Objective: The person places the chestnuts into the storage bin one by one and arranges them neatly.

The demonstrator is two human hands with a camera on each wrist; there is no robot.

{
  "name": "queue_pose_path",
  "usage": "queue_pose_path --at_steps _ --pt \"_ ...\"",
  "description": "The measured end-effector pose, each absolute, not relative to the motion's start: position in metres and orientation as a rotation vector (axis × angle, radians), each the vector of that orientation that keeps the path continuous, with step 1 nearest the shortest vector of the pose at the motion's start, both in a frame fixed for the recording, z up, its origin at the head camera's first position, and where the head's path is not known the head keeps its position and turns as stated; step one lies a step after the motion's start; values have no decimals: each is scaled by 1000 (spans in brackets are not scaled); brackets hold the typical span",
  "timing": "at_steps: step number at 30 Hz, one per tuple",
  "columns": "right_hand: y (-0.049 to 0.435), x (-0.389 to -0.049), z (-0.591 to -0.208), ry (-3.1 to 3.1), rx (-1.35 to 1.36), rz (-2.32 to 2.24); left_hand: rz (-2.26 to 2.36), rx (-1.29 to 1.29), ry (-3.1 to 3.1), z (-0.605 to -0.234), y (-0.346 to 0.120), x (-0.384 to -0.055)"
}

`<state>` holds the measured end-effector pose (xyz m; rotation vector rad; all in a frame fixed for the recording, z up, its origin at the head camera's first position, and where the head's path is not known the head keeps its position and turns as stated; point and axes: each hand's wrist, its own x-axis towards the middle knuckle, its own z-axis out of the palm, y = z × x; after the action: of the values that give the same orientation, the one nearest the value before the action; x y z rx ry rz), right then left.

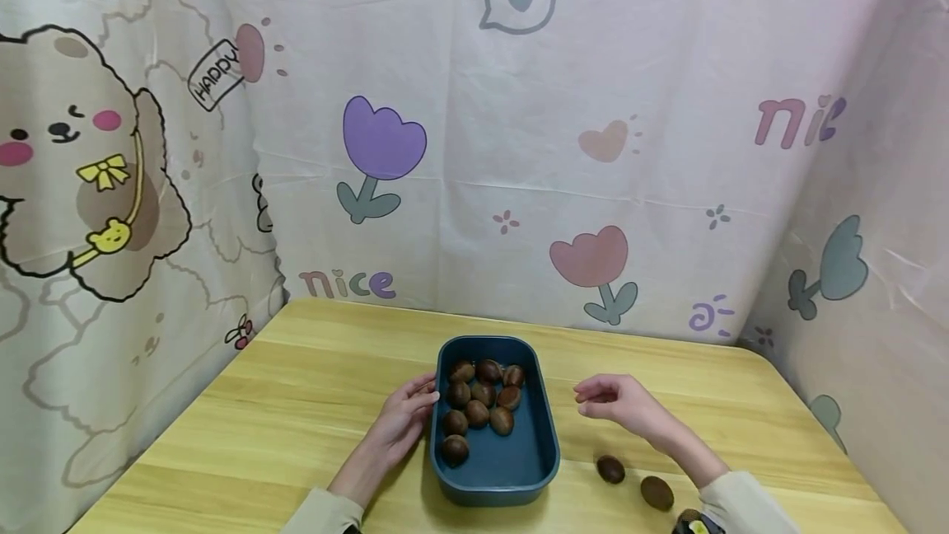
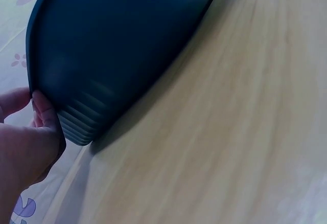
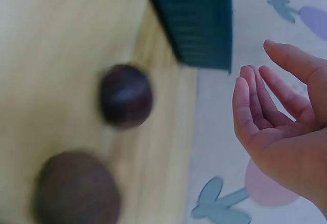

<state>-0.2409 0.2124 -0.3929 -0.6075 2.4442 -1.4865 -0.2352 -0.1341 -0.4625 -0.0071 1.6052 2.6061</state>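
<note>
The tub [image 1: 495, 468] looks like matt dark-teal plastic, smooth inside, with fine ribbing low on its outer wall. The chestnuts [image 1: 480, 404] in it have glossy brown shells that catch the light; the two loose chestnuts [image 1: 634, 481] on the table seem duller, though the wrist view blurs them. The table [image 1: 296, 402] is pale wood grain, smooth with a soft sheen. The backdrop [image 1: 519, 147] is thin, creased printed cloth.

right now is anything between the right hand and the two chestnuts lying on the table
Nothing visible. The right hand hovers empty over bare table; the two loose chestnuts lie nearer the person, beside its forearm, right of the blue tray.
</note>
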Motion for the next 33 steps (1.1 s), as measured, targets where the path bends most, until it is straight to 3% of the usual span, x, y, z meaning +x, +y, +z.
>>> queue_pose_path --at_steps 10,33 --pt "245 -227 -424 2428 -549 -1437 2620 -7 1595 -464 -135 -236" --pt "263 -214 -444 2327 -527 -1358 2615 -15 1610 -464 -133 -236"
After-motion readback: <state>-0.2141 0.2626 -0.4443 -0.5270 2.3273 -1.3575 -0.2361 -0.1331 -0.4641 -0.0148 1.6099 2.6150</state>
